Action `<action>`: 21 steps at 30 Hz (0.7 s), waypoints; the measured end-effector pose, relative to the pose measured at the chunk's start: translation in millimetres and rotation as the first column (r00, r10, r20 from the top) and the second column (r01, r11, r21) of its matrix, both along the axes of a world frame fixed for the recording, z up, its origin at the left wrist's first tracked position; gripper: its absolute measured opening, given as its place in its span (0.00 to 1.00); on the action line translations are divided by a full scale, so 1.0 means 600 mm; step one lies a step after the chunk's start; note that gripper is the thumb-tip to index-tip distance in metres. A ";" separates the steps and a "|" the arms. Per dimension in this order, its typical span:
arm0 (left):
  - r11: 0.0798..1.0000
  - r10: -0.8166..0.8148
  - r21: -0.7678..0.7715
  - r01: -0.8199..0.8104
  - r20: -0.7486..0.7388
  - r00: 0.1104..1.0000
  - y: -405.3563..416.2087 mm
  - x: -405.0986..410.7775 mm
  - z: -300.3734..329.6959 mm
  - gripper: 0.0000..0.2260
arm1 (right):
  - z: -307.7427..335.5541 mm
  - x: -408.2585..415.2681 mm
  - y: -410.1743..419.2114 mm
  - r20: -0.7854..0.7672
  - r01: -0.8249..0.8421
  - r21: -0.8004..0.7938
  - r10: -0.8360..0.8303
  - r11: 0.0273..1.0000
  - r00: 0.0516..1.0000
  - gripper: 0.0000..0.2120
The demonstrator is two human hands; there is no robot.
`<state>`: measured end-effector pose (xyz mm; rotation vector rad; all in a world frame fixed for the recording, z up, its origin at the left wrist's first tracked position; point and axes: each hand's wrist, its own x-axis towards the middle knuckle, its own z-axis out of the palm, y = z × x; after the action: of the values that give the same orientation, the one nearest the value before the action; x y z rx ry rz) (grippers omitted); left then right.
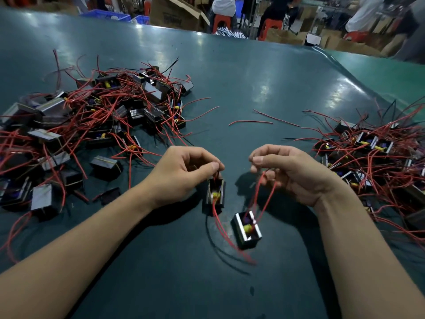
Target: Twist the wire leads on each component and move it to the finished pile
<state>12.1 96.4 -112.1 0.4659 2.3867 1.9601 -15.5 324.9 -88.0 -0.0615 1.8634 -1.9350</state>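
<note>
Above the middle of the dark green table (pixel 253 77), two small black components hang by their red leads. The left component (pixel 216 195) dangles from the left hand (pixel 181 173), whose thumb and forefinger are pinched together on its wires just above the housing; more red leads (pixel 226 236) trail below it. The right component (pixel 247 229) hangs lower, tilted and slightly blurred, its leads (pixel 264 199) running up into the right hand (pixel 289 171), whose fingers are curled and pinched on them. A large pile of components (pixel 92 120) lies at left, another pile (pixel 379 157) at right. Two loose red wires (pixel 264 119) lie between the piles.
</note>
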 end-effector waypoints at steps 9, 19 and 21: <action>0.993 0.053 -0.096 -0.064 -0.119 0.992 0.006 0.011 -0.012 0.09 | -0.018 0.006 -0.048 -0.381 0.085 0.223 0.007 0.971 0.925 0.07; 0.925 0.063 -0.331 -0.188 -0.353 0.933 0.004 0.011 -0.013 0.02 | -0.036 0.021 -0.059 -0.733 0.359 0.444 0.102 0.821 0.673 0.04; 0.924 0.036 -0.345 -0.162 -0.343 0.938 0.005 0.013 -0.012 0.02 | -0.040 0.020 -0.058 -0.704 0.374 0.438 0.053 0.817 0.709 0.05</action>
<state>20.0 99.3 -119.3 0.7118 2.9557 1.4984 -3.2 290.2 -111.9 -0.5170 2.9807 -1.4678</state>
